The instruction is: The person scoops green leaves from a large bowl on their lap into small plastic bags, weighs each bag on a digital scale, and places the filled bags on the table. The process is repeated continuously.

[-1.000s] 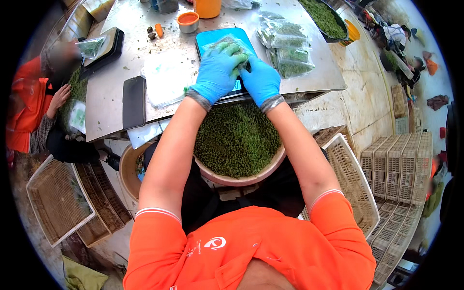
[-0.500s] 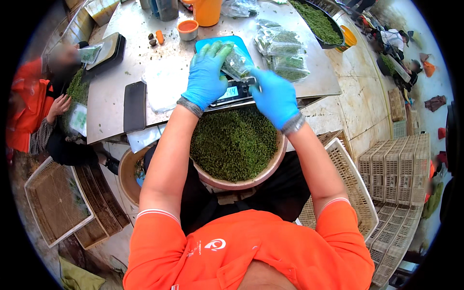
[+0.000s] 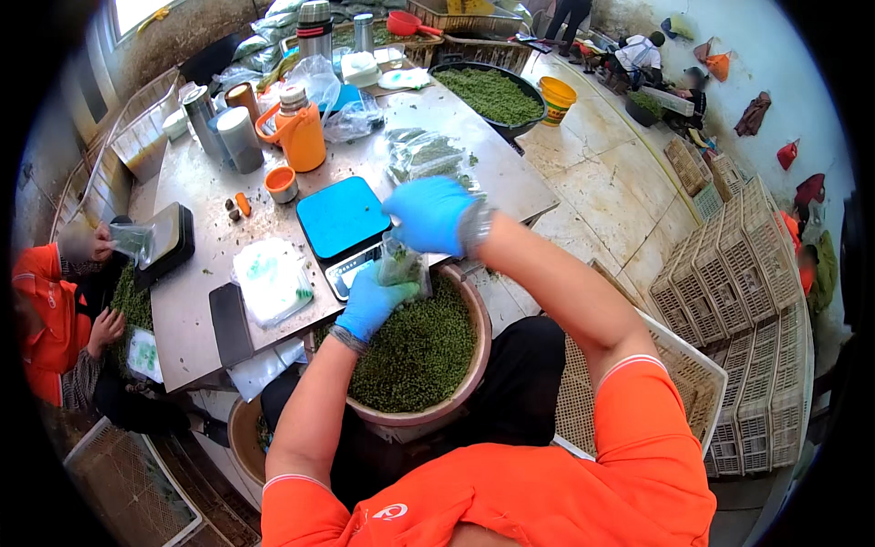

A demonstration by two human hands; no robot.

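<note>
My left hand (image 3: 372, 303) is closed on the near end of a clear bag (image 3: 399, 263) with green stuff inside, just off the near right corner of the blue scale (image 3: 343, 217) — my fingers cover part of its panel. My right hand (image 3: 428, 217) is curled by the scale's right edge, above the bag; its fingertips are hidden, so I can't tell whether it grips anything. Nearer than the scale, my left forearm cuts across the round tub (image 3: 481, 335).

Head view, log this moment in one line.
Left hand: holding plastic bag | Right hand: at bag's top | Tub: green contents | Scale: on table
</note>
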